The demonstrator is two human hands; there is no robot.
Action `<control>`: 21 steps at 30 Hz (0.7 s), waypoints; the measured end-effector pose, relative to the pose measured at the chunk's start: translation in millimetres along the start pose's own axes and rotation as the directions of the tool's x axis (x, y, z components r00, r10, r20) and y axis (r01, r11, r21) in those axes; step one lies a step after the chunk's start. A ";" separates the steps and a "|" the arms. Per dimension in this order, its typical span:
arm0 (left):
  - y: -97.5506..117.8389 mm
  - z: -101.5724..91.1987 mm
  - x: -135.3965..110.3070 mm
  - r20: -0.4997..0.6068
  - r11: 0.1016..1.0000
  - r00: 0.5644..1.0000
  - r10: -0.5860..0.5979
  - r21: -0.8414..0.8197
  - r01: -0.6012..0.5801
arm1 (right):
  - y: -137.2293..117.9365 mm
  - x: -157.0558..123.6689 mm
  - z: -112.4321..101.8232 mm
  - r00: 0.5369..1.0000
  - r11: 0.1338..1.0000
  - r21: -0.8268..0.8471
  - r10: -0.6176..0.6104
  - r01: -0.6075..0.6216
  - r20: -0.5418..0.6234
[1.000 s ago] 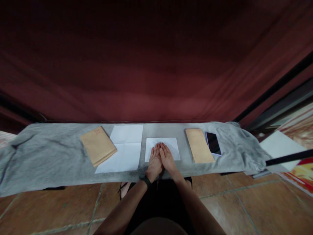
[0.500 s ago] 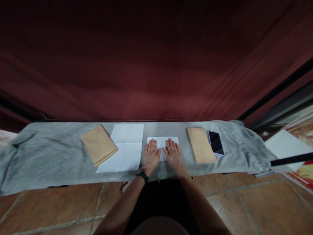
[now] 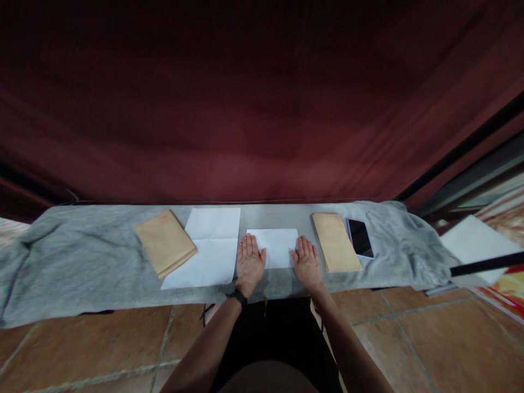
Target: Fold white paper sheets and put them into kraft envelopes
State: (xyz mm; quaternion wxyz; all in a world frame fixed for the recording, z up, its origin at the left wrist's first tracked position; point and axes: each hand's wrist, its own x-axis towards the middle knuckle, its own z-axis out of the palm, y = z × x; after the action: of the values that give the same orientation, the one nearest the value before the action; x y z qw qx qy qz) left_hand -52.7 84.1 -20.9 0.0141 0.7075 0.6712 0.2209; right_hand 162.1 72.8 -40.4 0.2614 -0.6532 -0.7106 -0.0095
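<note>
A folded white sheet of paper (image 3: 278, 248) lies flat on the grey cloth in front of me. My left hand (image 3: 250, 263) rests palm down over its left edge, fingers stretched out. My right hand (image 3: 307, 264) lies flat at its right edge, fingers stretched and thumb toward the paper. Neither hand grips anything. Left of my left hand, a larger white sheet (image 3: 215, 254) with crease lines is spread out. To the right of my right hand sits a stack of brown envelopes (image 3: 338, 243).
More brown envelopes (image 3: 166, 243) lie on the larger sheet's left side. A phone (image 3: 360, 238) with a dark screen is beside the right envelopes. Grey cloth (image 3: 94, 256) covers the narrow table; a dark red curtain (image 3: 262, 136) hangs behind it.
My hands have slid apart across the folded paper, the right one moving farther, out to the right edge. More of the paper's middle shows. The envelopes and phone stay put.
</note>
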 end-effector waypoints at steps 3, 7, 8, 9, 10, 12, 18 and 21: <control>2.0 -2.9 1.3 0.028 1.000 0.999 -0.020 0.024 0.019 | 3.5 -3.9 -1.6 1.000 1.000 -0.013 0.015 -0.015 0.006; 17.3 -1.1 8.5 0.061 0.999 0.997 0.051 0.005 -0.051 | 2.1 -4.6 -2.5 0.999 0.999 -0.013 0.037 -0.037 0.009; 23.7 1.1 10.6 0.074 0.996 0.993 0.094 -0.012 -0.093 | 1.3 -4.4 -2.7 0.999 0.999 -0.014 0.040 -0.040 0.009; 30.7 4.0 12.5 0.088 0.990 0.986 0.141 -0.032 -0.139 | 0.5 -4.0 -3.1 0.999 0.999 -0.015 0.041 -0.041 0.009; 37.9 7.3 13.9 0.102 0.982 0.977 0.186 -0.052 -0.182 | -0.2 -3.6 -3.5 0.999 0.999 -0.017 0.042 -0.042 0.009; 51.2 14.8 15.2 0.127 0.964 0.957 0.261 -0.087 -0.252 | -1.1 -3.0 -4.3 0.999 0.999 -0.021 0.043 -0.042 0.011; 62.0 26.6 15.6 0.185 0.958 0.940 0.287 -0.026 -0.287 | 0.9 -4.2 -4.7 0.999 0.995 -0.100 0.034 -0.030 0.039; 54.2 23.1 21.0 0.192 0.962 0.946 0.261 0.028 -0.271 | -0.6 -2.5 -4.5 0.998 0.989 -0.144 0.046 -0.040 0.037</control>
State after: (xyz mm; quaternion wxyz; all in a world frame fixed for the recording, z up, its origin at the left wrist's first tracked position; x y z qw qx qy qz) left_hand 6.2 105.2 -18.4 0.0278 0.8091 0.5711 0.1354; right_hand 163.3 68.8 -37.2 0.1993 -0.6855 -0.6990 -0.0417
